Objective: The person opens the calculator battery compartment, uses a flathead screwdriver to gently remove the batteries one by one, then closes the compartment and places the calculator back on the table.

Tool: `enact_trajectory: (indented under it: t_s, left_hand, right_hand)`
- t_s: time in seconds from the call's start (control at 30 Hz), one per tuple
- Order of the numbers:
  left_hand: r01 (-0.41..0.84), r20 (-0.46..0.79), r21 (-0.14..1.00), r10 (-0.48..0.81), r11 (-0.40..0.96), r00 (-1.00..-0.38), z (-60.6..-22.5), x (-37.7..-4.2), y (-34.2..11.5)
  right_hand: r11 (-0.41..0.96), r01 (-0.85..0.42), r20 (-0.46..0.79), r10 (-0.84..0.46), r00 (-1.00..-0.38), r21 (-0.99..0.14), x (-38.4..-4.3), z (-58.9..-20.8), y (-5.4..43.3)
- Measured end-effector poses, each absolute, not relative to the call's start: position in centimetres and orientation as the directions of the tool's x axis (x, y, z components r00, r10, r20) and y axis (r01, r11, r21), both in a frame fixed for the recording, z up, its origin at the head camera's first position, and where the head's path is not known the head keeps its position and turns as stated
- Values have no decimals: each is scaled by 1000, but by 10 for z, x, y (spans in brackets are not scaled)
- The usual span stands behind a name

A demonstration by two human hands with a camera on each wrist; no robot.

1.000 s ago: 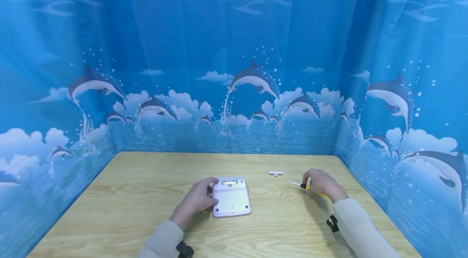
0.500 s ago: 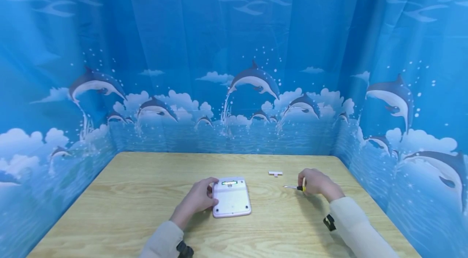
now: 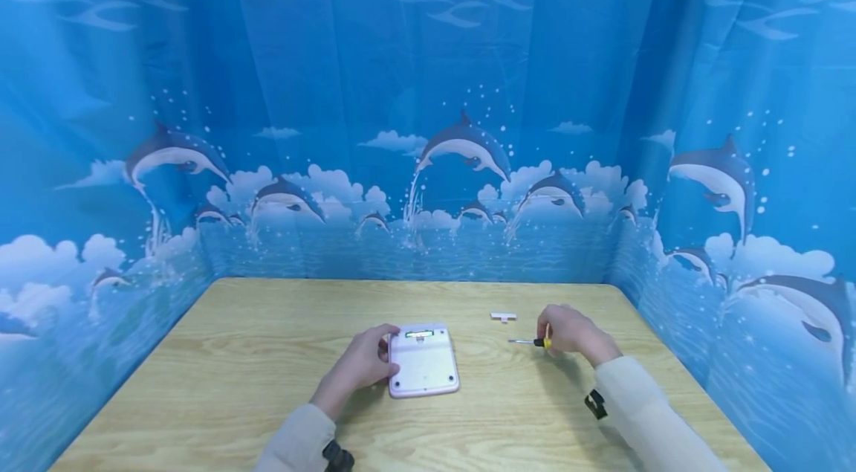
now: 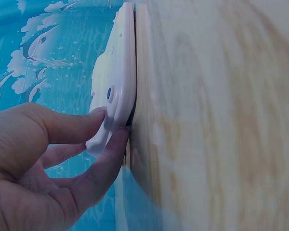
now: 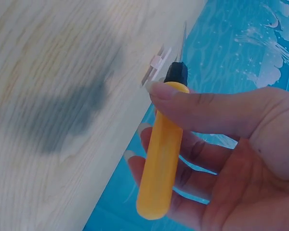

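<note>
A flat white calculator (image 3: 424, 364) lies with its back up on the table, dark round feet at its corners. In its back, near the far edge, is a slot with a green and white content (image 3: 420, 334). My left hand (image 3: 364, 359) pinches its left side, and in the left wrist view the thumb (image 4: 77, 126) presses on its back while a finger touches its lower edge. My right hand (image 3: 568, 328) grips a yellow screwdriver (image 5: 159, 159) with a black collar. Its metal shaft (image 3: 521, 340) points left toward the calculator, above the table.
A small pale cover with a tab (image 3: 504, 317) lies on the wooden table (image 3: 267, 353), behind the screwdriver tip and right of the calculator. A blue dolphin-print curtain (image 3: 428, 85) stands along the table's back and sides.
My right hand has moved left with the screwdriver, bringing its tip nearer the calculator. The shaft now lies nearly level in the head view. My left hand and the calculator have stayed put.
</note>
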State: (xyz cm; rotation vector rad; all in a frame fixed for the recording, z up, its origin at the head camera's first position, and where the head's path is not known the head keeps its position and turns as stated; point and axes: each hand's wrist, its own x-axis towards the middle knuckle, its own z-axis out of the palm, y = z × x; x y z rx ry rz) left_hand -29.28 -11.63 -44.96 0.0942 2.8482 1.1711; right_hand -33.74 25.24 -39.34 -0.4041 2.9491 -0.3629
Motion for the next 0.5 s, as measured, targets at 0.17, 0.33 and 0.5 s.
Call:
enact_trajectory:
  t_s: [0.17,0.33,0.5]
  left_hand:
    - [36,-33,703,83,711,-996,-449,-292,-116]
    - [37,-33,703,85,710,-996,-450,-293,-116]
    - [39,-30,705,84,709,-996,-449,-293,-117]
  right_hand:
    - [935,-254,-123,-290,-949,-249,-338,-392,248]
    - [936,-257,-136,-295,-946,-239,-339,-392,245]
    - [936,-261,-152,-301,-942,-234,-340,-392,242]
